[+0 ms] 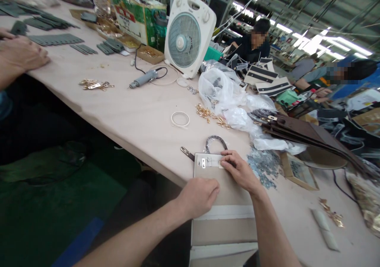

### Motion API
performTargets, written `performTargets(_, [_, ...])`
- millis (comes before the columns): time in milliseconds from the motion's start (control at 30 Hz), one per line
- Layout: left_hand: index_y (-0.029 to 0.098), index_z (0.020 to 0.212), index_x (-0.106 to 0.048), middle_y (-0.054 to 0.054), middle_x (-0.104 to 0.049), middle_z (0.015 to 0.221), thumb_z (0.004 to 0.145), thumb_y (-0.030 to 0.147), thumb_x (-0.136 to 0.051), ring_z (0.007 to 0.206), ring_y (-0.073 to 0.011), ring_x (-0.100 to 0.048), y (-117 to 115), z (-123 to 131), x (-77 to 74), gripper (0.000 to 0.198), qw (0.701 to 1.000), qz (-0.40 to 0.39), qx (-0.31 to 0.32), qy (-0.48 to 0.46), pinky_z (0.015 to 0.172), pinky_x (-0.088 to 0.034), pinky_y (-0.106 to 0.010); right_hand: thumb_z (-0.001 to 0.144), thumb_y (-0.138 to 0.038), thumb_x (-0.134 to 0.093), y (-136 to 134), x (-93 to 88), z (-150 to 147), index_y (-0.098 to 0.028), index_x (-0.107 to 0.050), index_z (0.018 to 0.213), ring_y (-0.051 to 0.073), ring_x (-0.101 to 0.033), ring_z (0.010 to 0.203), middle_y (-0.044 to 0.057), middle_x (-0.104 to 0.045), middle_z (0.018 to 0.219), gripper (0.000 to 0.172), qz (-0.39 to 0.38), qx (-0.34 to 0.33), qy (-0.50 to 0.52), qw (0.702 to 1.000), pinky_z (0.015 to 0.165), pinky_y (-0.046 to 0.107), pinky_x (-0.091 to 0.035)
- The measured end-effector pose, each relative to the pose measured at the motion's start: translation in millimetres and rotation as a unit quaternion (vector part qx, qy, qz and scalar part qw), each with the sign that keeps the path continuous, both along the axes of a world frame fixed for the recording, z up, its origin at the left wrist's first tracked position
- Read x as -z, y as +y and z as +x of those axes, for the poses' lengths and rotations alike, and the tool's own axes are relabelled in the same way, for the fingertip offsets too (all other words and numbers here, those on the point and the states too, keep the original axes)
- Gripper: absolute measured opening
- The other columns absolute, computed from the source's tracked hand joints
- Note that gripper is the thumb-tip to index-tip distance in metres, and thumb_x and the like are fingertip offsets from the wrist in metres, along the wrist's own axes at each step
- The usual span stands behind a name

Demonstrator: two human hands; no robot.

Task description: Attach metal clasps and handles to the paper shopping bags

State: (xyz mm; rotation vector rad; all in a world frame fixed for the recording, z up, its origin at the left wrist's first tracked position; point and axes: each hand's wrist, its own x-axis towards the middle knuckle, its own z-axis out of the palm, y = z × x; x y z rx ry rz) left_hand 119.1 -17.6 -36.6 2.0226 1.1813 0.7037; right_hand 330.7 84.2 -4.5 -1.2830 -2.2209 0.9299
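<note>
A beige bag panel (pixel 231 193) with dark edges lies in front of me, its upper part on the table. Near its top are a white rectangular plate (pixel 203 163) and dark marks. A dark, plastic-wrapped handle loop (pixel 216 139) and a dark strap with a metal clasp (pixel 187 153) stick out past its top edge. My right hand (pixel 240 171) is closed in a pinch at a small pale piece (pixel 221 164) on the panel. Over the panel's left side, my left hand (pixel 199 197) has its fingers curled closed; what they hold, if anything, is hidden.
A tape roll (pixel 180 119), gold hardware (pixel 204 111) and a grey power screwdriver (pixel 145 79) lie beyond. A fan (pixel 190 37) stands behind them. Grey metal pieces (pixel 263 166) and dark brown bags (pixel 308 136) are at right. Another person's hand (pixel 25 53) is far left.
</note>
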Motion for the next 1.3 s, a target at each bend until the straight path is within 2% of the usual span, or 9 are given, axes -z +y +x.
performTargets(133, [0.022,0.096,-0.066,-0.001,-0.074,0.091,0.105,0.028,-0.05,0.085,-0.0198,-0.07,1,-2,-2.0,0.018,1.0,-0.006,0.011,-0.019,0.074,-0.049,-0.027,0.099,-0.045,-0.065,3,2.3,2,-0.025,-0.07,0.108,0.027,-0.057,0.127,0.009,-0.062,0.131,0.023,0.008,-0.009,0.001,1.0,0.113,0.045,-0.041])
performTargets(300, [0.023,0.1,-0.071,0.0,-0.073,0.089,0.105,0.03,-0.052,0.085,-0.0184,-0.069,4,-5,-4.7,0.021,0.997,-0.032,0.018,-0.075,0.074,-0.048,-0.025,0.093,-0.045,-0.073,10,0.7,6,-0.027,-0.057,0.14,0.026,-0.061,0.124,0.008,-0.066,0.133,0.053,-0.033,0.012,-0.009,0.999,0.108,0.043,-0.046])
performTargets(467, [0.022,0.106,-0.077,0.001,-0.073,0.086,0.106,0.034,-0.051,0.058,-0.0106,-0.063,7,-7,-4.7,0.028,0.976,-0.122,0.02,-0.178,0.07,-0.05,-0.022,0.1,-0.045,-0.063,13,11.6,2,-0.026,-0.073,0.114,0.025,-0.064,0.114,0.006,-0.072,0.118,0.026,-0.005,0.018,0.007,1.0,0.105,0.042,-0.046])
performTargets(600, [0.021,0.119,-0.078,-0.002,-0.074,0.088,0.103,0.034,-0.055,0.055,-0.0105,-0.062,7,-7,-3.6,0.031,0.955,-0.176,-0.004,-0.241,0.065,-0.052,-0.023,0.1,-0.047,-0.061,10,28.9,-10,-0.024,-0.076,0.105,0.026,-0.067,0.106,0.007,-0.075,0.109,0.027,0.061,0.118,0.044,0.99,0.1,0.043,-0.049])
performTargets(733, [0.019,0.142,-0.065,-0.005,-0.075,0.094,0.101,0.034,-0.055,0.062,-0.0131,-0.065,6,-10,-7.6,0.045,0.921,-0.237,-0.041,-0.308,0.065,-0.055,-0.025,0.097,-0.05,-0.065,0,29.0,-15,-0.022,-0.076,0.11,0.027,-0.069,0.104,0.009,-0.077,0.111,0.033,0.095,0.198,0.092,0.971,0.099,0.044,-0.051])
performTargets(867, [0.021,0.161,-0.037,-0.002,-0.074,0.093,0.096,0.024,-0.054,0.066,-0.0142,-0.066,3,-17,-16.8,0.067,0.922,-0.24,-0.045,-0.302,0.073,-0.057,-0.029,0.096,-0.047,-0.069,-30,5.5,-10,-0.021,-0.073,0.114,0.025,-0.071,0.097,0.009,-0.076,0.107,0.031,0.115,0.252,0.178,0.944,0.09,0.041,-0.056])
performTargets(1000, [0.02,0.161,-0.032,0.001,-0.07,0.08,0.097,0.021,-0.05,0.071,-0.0175,-0.067,-1,-23,-27.7,0.067,0.944,-0.209,-0.022,-0.253,0.079,-0.055,-0.032,0.099,-0.038,-0.069,-69,-25.2,-13,-0.027,-0.072,0.118,0.023,-0.07,0.095,0.006,-0.073,0.108,0.022,0.082,0.125,0.122,0.981,0.085,0.037,-0.057])
performTargets(1100, [0.019,0.158,-0.036,0.001,-0.068,0.075,0.101,0.024,-0.046,0.076,-0.0201,-0.068,-3,-24,-35.0,0.059,0.958,-0.184,-0.011,-0.219,0.08,-0.053,-0.033,0.1,-0.036,-0.069,-88,-39.9,-24,-0.03,-0.069,0.128,0.025,-0.069,0.102,0.007,-0.071,0.12,0.028,0.072,0.026,0.049,0.996,0.087,0.038,-0.057])
performTargets(1300, [0.019,0.145,-0.047,0.001,-0.068,0.074,0.101,0.021,-0.045,0.074,-0.0195,-0.069,-5,-26,-44.6,0.044,0.969,-0.167,0.005,-0.18,0.079,-0.053,-0.032,0.103,-0.033,-0.063,-95,-44.0,-35,-0.028,-0.073,0.108,0.024,-0.07,0.092,0.005,-0.074,0.102,0.012,0.071,0.003,-0.001,0.997,0.081,0.037,-0.056])
